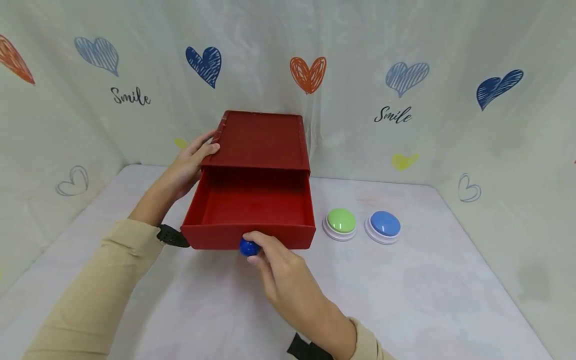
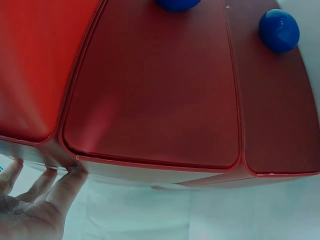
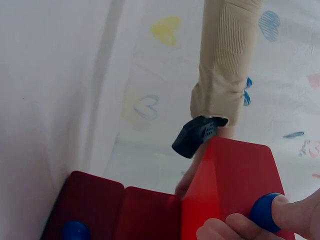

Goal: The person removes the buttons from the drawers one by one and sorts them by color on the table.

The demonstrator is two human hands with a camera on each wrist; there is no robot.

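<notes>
Fingers (image 1: 263,241) of our right hand (image 1: 288,280) pinch the blue knob (image 1: 248,247) on the open red drawer (image 1: 252,220); our left hand (image 1: 186,167) rests, fingers straight, against the cabinet (image 1: 261,140).

Head cam looks forward and down from above the table, red box (image 1: 261,165) at 12 o'clock, mid-range. Left wrist cam sits very close against the box's side (image 2: 155,90). Right wrist cam looks from low at the drawer front (image 3: 235,175) toward the left sleeve (image 3: 227,55) at 12; all three views share the box.
</notes>
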